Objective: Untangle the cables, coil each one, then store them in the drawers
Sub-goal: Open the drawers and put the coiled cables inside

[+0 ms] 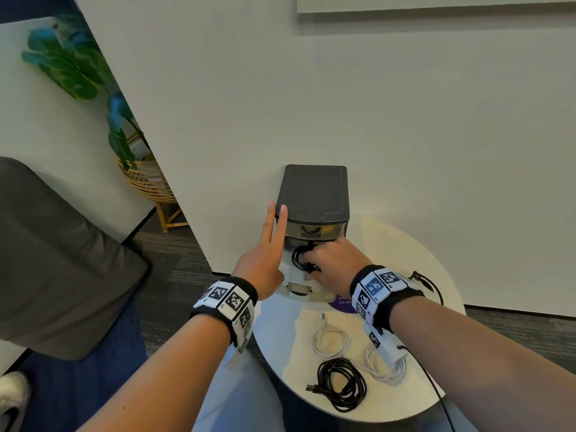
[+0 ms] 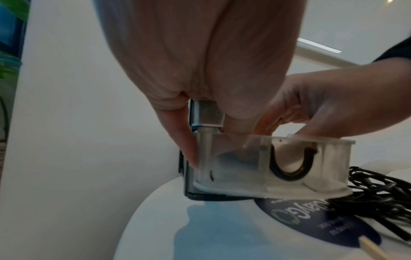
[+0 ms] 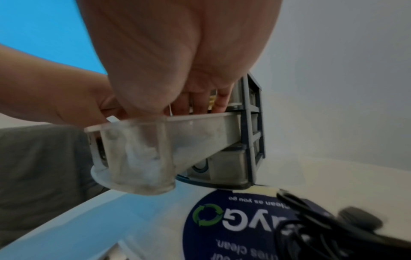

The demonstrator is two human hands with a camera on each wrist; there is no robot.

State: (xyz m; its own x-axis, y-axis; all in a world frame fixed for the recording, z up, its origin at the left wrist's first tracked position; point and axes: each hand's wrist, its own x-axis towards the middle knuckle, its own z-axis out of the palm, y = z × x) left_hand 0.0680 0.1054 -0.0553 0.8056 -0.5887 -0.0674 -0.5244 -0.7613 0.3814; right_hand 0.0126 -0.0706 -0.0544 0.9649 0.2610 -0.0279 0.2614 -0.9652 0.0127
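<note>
A small dark drawer unit (image 1: pixel 313 198) stands at the back of the round white table (image 1: pixel 280 332). Its translucent middle drawer (image 1: pixel 291 275) (image 2: pixel 235 168) (image 3: pixel 166 140) is pulled out. A coiled black cable (image 1: pixel 297 257) lies inside it, and my right hand (image 1: pixel 327 265) (image 3: pixel 198 103) reaches in with its fingers curled on that coil. My left hand (image 1: pixel 265 257) (image 2: pixel 200 126) holds the drawer's left wall between thumb and a bent finger. Its index and middle fingers stand straight against the unit's side.
Near the front of the table lie two white coils (image 1: pixel 332 341) (image 1: pixel 386 366) and a black coil (image 1: pixel 341 381). Another black cable (image 1: pixel 427 282) (image 2: pixel 378 190) sits behind my right wrist. A wall backs the unit. A grey seat (image 1: pixel 62 260) and a potted plant (image 1: pixel 146 179) stand left.
</note>
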